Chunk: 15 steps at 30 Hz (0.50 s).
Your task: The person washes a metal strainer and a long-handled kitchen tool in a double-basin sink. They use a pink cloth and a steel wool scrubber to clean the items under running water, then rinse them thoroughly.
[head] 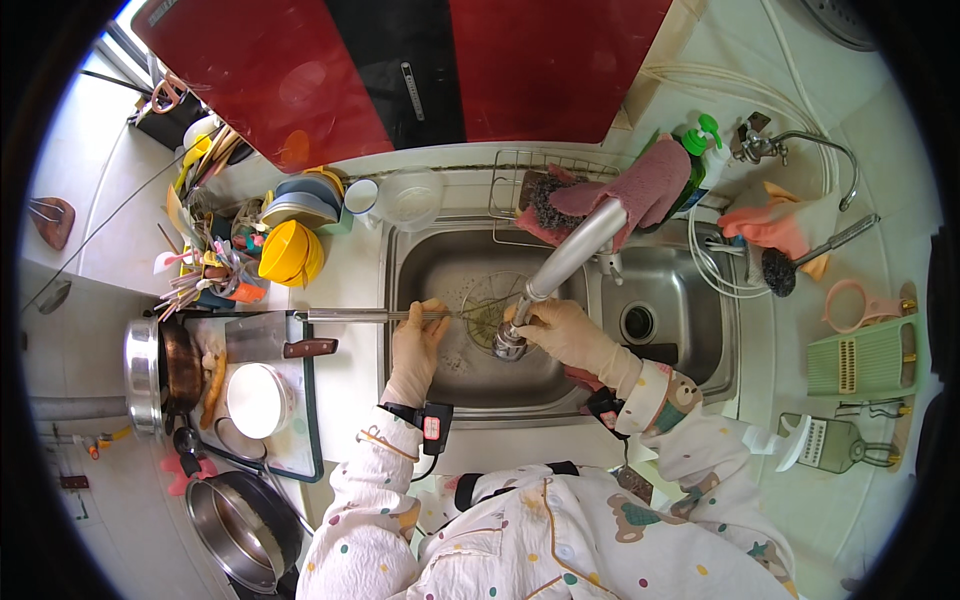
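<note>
My left hand (418, 345), in a thin pale glove, grips the metal handle (345, 316) of a wire skimmer. Its round wire head (480, 319) is over the basin of the large steel sink (450, 386), partly hidden by the tap. My right hand (559, 330), gloved too, has its fingers around the end of the tap spout (511, 341), just right of the skimmer's head. Whether water is running I cannot tell. The thick tap pipe (577, 251) slants down across the large basin, with a pink cloth (656, 180) draped over its upper part.
To the right lies a smaller basin (679, 277). A wire rack (517, 161) with scrubbers is behind the tap. On the left are yellow bowls (289, 251), a cleaver (259, 337) on a cutting board (304, 442), a white bowl (259, 400) and a pot (240, 525).
</note>
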Available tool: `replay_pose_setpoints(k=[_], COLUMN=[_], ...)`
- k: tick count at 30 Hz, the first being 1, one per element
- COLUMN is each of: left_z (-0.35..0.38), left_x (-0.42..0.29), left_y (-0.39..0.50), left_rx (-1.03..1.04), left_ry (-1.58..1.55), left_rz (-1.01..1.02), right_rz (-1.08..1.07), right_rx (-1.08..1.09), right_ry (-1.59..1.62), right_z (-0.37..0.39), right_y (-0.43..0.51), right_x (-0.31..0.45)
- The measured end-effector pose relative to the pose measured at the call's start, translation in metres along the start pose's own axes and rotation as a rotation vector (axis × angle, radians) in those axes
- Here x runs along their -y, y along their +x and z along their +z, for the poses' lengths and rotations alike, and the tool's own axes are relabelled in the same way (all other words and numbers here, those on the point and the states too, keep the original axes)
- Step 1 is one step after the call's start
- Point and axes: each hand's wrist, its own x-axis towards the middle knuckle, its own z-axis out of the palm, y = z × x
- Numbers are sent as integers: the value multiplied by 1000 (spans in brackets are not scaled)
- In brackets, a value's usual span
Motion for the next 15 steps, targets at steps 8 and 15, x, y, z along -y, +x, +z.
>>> replay_pose_setpoints(k=[8, 15], left_z=[2, 5], left_x=[-3, -10], left_y=[0, -2], left_rx=[18, 32], left_ry=[-5, 11], left_rz=[24, 55], right_rz=[-15, -39], right_rx=[-18, -9], right_ry=[-4, -296], right_z=[-5, -14], right_y=[-3, -1], right_x=[1, 3])
